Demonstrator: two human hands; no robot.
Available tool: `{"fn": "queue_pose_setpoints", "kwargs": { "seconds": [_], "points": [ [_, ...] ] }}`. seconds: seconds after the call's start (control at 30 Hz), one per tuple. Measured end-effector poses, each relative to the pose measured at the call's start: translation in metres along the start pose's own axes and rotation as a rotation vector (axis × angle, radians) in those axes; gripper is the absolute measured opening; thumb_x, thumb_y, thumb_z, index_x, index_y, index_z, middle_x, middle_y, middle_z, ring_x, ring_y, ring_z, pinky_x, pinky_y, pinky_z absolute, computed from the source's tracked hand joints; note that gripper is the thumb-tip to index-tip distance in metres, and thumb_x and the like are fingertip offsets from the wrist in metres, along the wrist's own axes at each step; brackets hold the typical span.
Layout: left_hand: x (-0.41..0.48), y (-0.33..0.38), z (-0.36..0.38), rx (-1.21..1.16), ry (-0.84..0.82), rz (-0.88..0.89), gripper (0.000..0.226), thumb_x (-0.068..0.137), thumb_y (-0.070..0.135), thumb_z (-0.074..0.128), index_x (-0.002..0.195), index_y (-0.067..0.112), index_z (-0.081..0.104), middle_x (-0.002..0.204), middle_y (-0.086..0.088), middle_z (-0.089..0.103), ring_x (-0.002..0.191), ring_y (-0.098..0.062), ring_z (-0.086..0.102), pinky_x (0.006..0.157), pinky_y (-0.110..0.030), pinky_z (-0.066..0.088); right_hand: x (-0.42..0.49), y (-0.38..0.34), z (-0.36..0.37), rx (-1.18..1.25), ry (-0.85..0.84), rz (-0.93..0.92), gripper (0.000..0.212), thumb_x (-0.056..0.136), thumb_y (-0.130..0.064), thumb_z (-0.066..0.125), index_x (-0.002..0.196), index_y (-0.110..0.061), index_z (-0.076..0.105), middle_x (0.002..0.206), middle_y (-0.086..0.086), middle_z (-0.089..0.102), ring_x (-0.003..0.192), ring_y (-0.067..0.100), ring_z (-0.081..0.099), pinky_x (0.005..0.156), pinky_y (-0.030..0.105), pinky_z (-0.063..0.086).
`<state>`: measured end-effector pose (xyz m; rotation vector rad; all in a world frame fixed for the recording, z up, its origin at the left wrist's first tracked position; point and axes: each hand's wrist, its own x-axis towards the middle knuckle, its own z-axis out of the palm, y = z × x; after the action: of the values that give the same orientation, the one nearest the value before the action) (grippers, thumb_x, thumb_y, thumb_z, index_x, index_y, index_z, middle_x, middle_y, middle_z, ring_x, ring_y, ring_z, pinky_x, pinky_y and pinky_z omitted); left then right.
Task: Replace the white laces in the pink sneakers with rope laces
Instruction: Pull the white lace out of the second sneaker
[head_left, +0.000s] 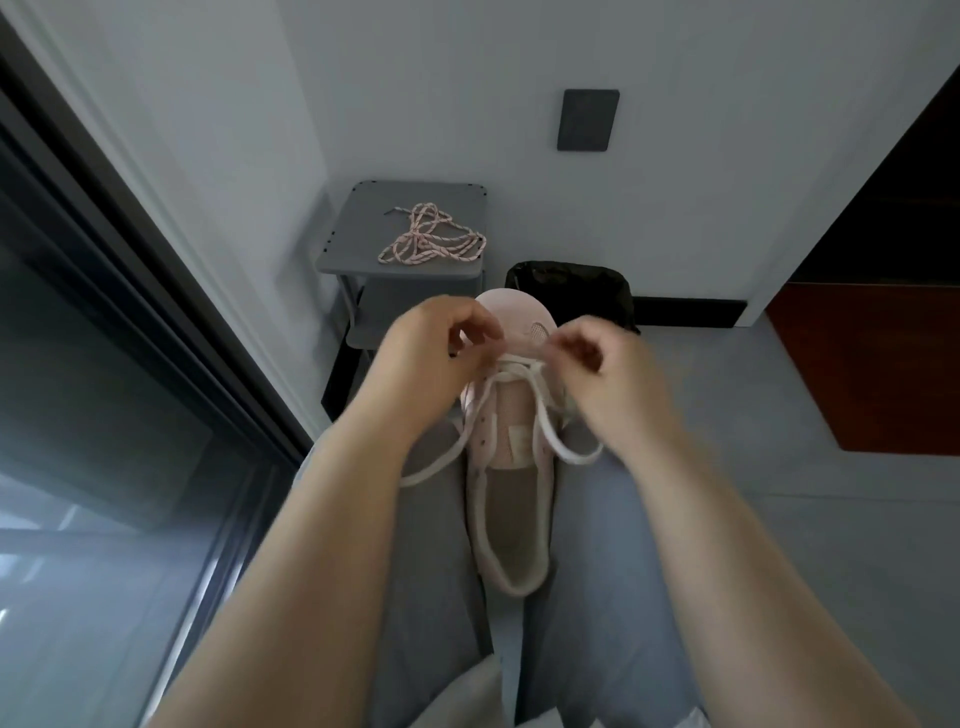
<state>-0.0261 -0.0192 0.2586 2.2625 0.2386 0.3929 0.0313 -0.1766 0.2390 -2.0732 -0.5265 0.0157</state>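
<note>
Pink sneaker (511, 467) sits on the lap btw grey trouser legs (597, 545), toe pointing away. White lace (574, 460) is slack, w/ loops hanging off both sides. Left hand (431, 353) & right hand (610, 369) are up by the toe-end eyelets, fingers (470, 332) curled, pinching the lace, tho it's blurry there. Further back, rope laces (431, 236) lie bunched on a small grey table (358, 213), w/ a black bin (571, 286) just beside it.
</note>
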Motion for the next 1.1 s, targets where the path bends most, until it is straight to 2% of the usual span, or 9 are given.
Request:
{"fn": "queue_pose_setpoints", "kwargs": {
  "seconds": [0.1, 0.2, 0.3, 0.47, 0.6, 0.77, 0.87, 0.97, 1.1],
  "points": [
    [-0.001, -0.008, 0.01, 0.036, -0.008, 0.048, 0.009, 0.079, 0.017, 0.07, 0.087, 0.02, 0.07, 0.089, 0.004, 0.058, 0.078, -0.007, 0.052, 0.068, -0.009, 0.038, 0.003, 0.004, 0.007, -0.134, -0.114, -0.035, 0.009, 0.08, -0.025, 0.07, 0.085, -0.025, 0.062, 0.086, -0.003, 0.051, 0.072, 0.007, 0.048, 0.068, 0.027, 0.041],
    [-0.001, -0.009, 0.012, 0.044, -0.018, 0.138, 0.019, 0.079, 0.014, 0.07, 0.097, 0.017, 0.07, 0.09, 0.008, 0.054, 0.081, 0.002, 0.049, 0.074, 0.0, 0.031, 0.005, 0.002, 0.006, -0.216, -0.065, -0.114, 0.012, 0.085, -0.022, 0.065, 0.091, -0.012, 0.064, 0.092, 0.0, 0.05, 0.091, 0.023, 0.051, 0.08, 0.036, 0.043],
    [-0.003, -0.005, 0.013, 0.013, -0.024, 0.157, 0.021, 0.077, 0.016, 0.072, 0.098, 0.02, 0.07, 0.09, 0.008, 0.054, 0.083, 0.002, 0.049, 0.077, -0.001, 0.032, -0.001, 0.001, 0.007, -0.166, 0.004, -0.193, 0.009, 0.09, -0.021, 0.058, 0.087, -0.013, 0.057, 0.089, -0.003, 0.053, 0.088, 0.024, 0.054, 0.076, 0.037, 0.044],
    [-0.005, -0.004, 0.016, -0.032, 0.047, 0.163, 0.016, 0.074, 0.02, 0.076, 0.089, 0.024, 0.072, 0.084, 0.016, 0.054, 0.081, -0.007, 0.054, 0.078, -0.018, 0.042, -0.009, -0.005, 0.007, 0.0, 0.181, -0.231, 0.009, 0.092, -0.029, 0.048, 0.086, -0.023, 0.044, 0.072, -0.015, 0.051, 0.068, -0.003, 0.052, 0.061, 0.01, 0.037],
    [-0.009, -0.003, 0.017, -0.069, 0.146, 0.153, 0.009, 0.075, 0.018, 0.075, 0.084, 0.018, 0.073, 0.08, 0.016, 0.058, 0.081, -0.011, 0.058, 0.077, -0.023, 0.046, -0.009, -0.003, 0.001, 0.127, 0.403, -0.28, 0.005, 0.094, -0.029, 0.043, 0.09, -0.026, 0.042, 0.075, -0.007, 0.051, 0.067, 0.021, 0.059, 0.062, 0.028, 0.046],
    [-0.012, 0.008, 0.009, -0.161, 0.137, 0.141, 0.005, 0.087, 0.014, 0.06, 0.084, 0.018, 0.061, 0.075, 0.008, 0.067, 0.071, -0.011, 0.064, 0.071, -0.035, 0.053, -0.013, -0.004, -0.006, 0.132, 0.579, -0.307, 0.005, 0.095, -0.019, 0.045, 0.091, -0.016, 0.043, 0.078, -0.014, 0.045, 0.07, -0.004, 0.046, 0.067, 0.008, 0.035],
    [-0.005, 0.017, -0.001, -0.014, 0.198, 0.239, 0.003, 0.089, 0.016, 0.054, 0.088, 0.014, 0.055, 0.074, 0.006, 0.062, 0.067, -0.012, 0.054, 0.061, -0.033, 0.047, -0.016, -0.002, -0.01, 0.156, 0.48, -0.271, 0.009, 0.091, -0.022, 0.055, 0.088, -0.017, 0.048, 0.078, -0.013, 0.05, 0.072, -0.005, 0.051, 0.067, 0.008, 0.038],
    [0.001, 0.018, -0.008, 0.075, 0.233, 0.246, 0.005, 0.085, 0.015, 0.056, 0.088, 0.017, 0.053, 0.076, 0.003, 0.058, 0.073, -0.009, 0.043, 0.06, -0.024, 0.038, -0.015, 0.007, -0.009, -0.103, 0.276, -0.237, 0.018, 0.08, -0.029, 0.068, 0.088, -0.015, 0.062, 0.089, -0.005, 0.053, 0.081, 0.009, 0.054, 0.072, 0.021, 0.043],
    [-0.006, -0.002, -0.001, 0.245, 0.162, 0.133, 0.017, 0.078, 0.029, 0.068, 0.084, 0.019, 0.056, 0.065, 0.014, 0.046, 0.075, -0.015, 0.042, 0.063, -0.029, 0.032, -0.011, 0.015, -0.003, -0.346, 0.21, -0.226, 0.02, 0.076, -0.028, 0.068, 0.087, -0.012, 0.071, 0.088, 0.004, 0.063, 0.081, 0.027, 0.052, 0.072, 0.028, 0.039]
  ]
}}
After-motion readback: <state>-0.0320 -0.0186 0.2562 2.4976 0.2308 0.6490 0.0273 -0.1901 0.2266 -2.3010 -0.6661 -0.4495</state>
